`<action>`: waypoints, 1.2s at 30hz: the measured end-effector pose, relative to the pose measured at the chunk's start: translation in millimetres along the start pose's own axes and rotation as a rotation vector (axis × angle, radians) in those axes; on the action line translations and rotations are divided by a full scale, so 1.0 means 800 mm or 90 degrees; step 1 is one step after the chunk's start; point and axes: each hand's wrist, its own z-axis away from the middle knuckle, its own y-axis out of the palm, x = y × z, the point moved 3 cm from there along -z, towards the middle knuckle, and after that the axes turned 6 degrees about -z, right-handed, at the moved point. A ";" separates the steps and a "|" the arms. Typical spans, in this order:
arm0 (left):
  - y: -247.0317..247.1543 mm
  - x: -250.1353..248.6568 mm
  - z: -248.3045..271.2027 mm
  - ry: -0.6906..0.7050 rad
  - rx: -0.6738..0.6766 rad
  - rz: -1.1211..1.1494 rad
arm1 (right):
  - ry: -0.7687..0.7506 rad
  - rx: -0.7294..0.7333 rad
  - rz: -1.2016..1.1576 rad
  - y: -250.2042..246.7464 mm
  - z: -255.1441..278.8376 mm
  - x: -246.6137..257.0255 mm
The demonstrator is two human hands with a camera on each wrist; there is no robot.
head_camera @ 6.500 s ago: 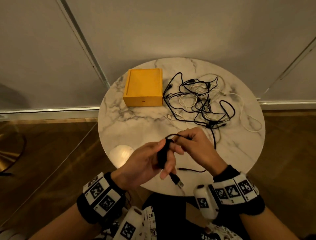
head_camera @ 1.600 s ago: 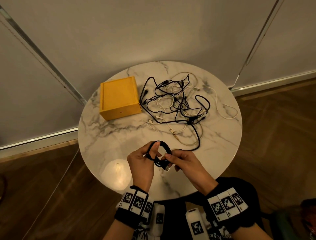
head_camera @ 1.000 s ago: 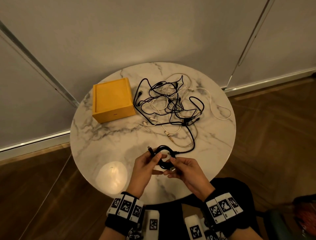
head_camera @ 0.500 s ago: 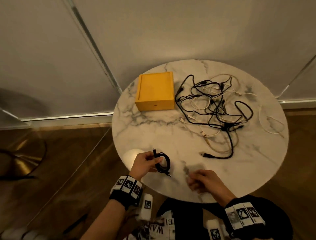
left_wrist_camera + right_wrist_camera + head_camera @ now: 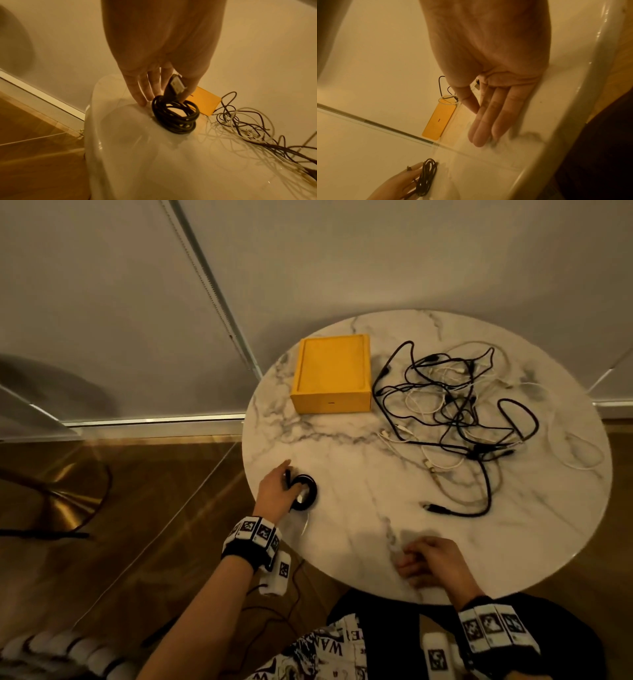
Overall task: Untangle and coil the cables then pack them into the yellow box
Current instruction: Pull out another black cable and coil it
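A coiled black cable (image 5: 306, 492) stands on edge at the left rim of the round marble table (image 5: 342, 453). My left hand (image 5: 291, 484) pinches it between thumb and fingers; in the left wrist view its USB plug (image 5: 176, 85) sticks up from the coil (image 5: 176, 119) beside my fingers. My right hand (image 5: 411, 563) rests near the front edge, fingers relaxed and holding nothing. The yellow box (image 5: 332, 371) sits closed at the back left. A tangle of black and white cables (image 5: 452, 405) lies to its right.
A loose black cable end (image 5: 435, 507) lies between the tangle and my right hand. A white cable loop (image 5: 582, 453) reaches the right rim. Wood floor and a wall surround the table; a brass lamp base (image 5: 51, 501) stands on the floor at left.
My right hand let go of the coil and drew back to the front edge. My left hand carried the coil left and lowered it onto the table. The head view swung left.
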 end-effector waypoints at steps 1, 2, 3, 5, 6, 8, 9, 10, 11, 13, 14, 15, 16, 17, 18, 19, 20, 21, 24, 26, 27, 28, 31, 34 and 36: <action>0.002 0.001 0.002 0.011 -0.013 0.004 | -0.003 -0.002 0.014 0.002 0.000 -0.001; 0.003 0.004 0.005 0.018 -0.028 0.015 | -0.003 -0.001 0.020 0.006 0.003 -0.001; 0.006 0.002 0.009 0.026 -0.043 0.039 | -0.007 -0.003 0.018 0.005 0.005 -0.002; 0.005 -0.009 0.025 0.048 -0.098 0.072 | -0.015 0.003 0.013 0.001 0.009 -0.003; 0.001 -0.019 0.037 0.077 -0.143 0.047 | -0.017 0.015 0.014 0.002 0.009 -0.001; 0.001 -0.053 0.061 0.188 -0.196 -0.025 | -0.008 0.021 -0.022 -0.004 0.008 0.002; 0.006 -0.072 0.074 0.241 -0.182 -0.025 | -0.011 0.023 -0.036 -0.005 0.009 0.005; 0.018 -0.089 0.082 0.282 -0.135 -0.002 | -0.025 0.014 -0.055 -0.010 0.011 0.007; 0.032 -0.103 0.089 0.295 -0.066 0.025 | -0.043 0.000 -0.065 -0.013 0.012 0.012; 0.066 -0.124 0.098 0.264 0.080 0.086 | -0.079 -0.038 -0.094 -0.027 0.015 0.018; 0.082 -0.131 0.099 0.249 0.131 0.112 | -0.091 -0.054 -0.109 -0.033 0.015 0.020; 0.097 -0.138 0.099 0.239 0.171 0.127 | -0.101 -0.070 -0.122 -0.040 0.016 0.022; 0.110 -0.147 0.098 0.238 0.201 0.131 | -0.108 -0.084 -0.137 -0.048 0.015 0.021; 0.124 -0.157 0.099 0.254 0.223 0.121 | -0.111 -0.100 -0.149 -0.058 0.015 0.020; 0.139 -0.169 0.099 0.284 0.232 0.098 | -0.119 -0.121 -0.163 -0.070 0.016 0.018; 0.152 -0.180 0.098 0.325 0.223 0.051 | -0.130 -0.148 -0.173 -0.080 0.016 0.016; 0.165 -0.193 0.095 0.374 0.200 -0.021 | -0.150 -0.178 -0.180 -0.092 0.015 0.015; 0.178 -0.203 0.093 0.420 0.171 -0.127 | -0.171 -0.210 -0.182 -0.102 0.014 0.013; 0.206 -0.229 0.083 0.436 0.166 -0.340 | -0.230 -0.293 -0.178 -0.131 0.005 0.013; 0.212 -0.241 0.082 0.410 0.236 -0.333 | -0.267 -0.323 -0.142 -0.146 -0.002 0.019; 0.212 -0.244 0.087 0.411 0.282 -0.299 | -0.281 -0.330 -0.114 -0.150 -0.005 0.025; 0.210 -0.244 0.095 0.427 0.317 -0.264 | -0.291 -0.325 -0.092 -0.152 -0.011 0.032; 0.193 -0.230 0.126 0.510 0.321 -0.221 | -0.262 -0.244 -0.017 -0.135 -0.021 0.053; 0.179 -0.202 0.137 0.458 0.378 -0.151 | -0.302 -0.149 0.081 -0.103 -0.014 0.077; 0.158 -0.190 0.122 0.359 0.378 -0.005 | -0.377 -0.100 0.062 -0.085 0.010 0.100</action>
